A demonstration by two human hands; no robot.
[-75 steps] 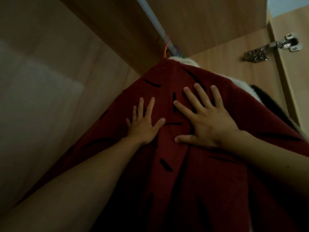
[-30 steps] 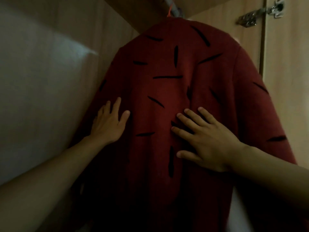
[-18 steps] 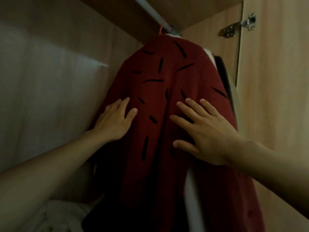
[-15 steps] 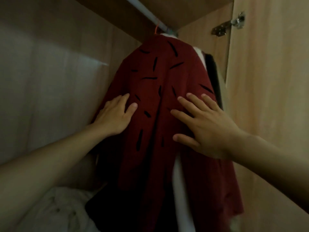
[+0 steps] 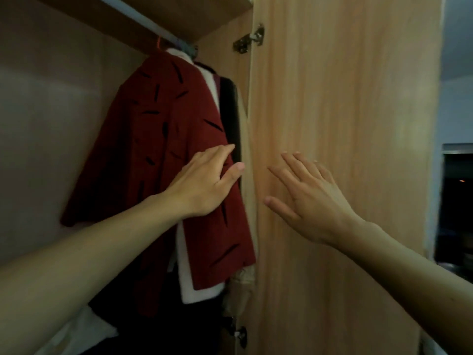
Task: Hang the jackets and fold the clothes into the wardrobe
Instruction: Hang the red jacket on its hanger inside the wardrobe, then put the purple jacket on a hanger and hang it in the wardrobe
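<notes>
While the red jacket [image 5: 163,149] hangs from the rail [image 5: 143,20] at eleven o'clock, the left hand [image 5: 202,185] rests flat and empty on it; the right hand [image 5: 307,201], spread and empty, nears the wardrobe door [image 5: 345,98] at three o'clock. Smoothing downward should settle the fabric.

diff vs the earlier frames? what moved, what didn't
The right hand has come off the red jacket and moved right; it is now open in front of the wardrobe door, contact unclear. The left hand slid right across the jacket to its front edge, still flat on the fabric. Nothing was gripped. The jacket stays hanging on the rail, with the white garment behind it.
</notes>
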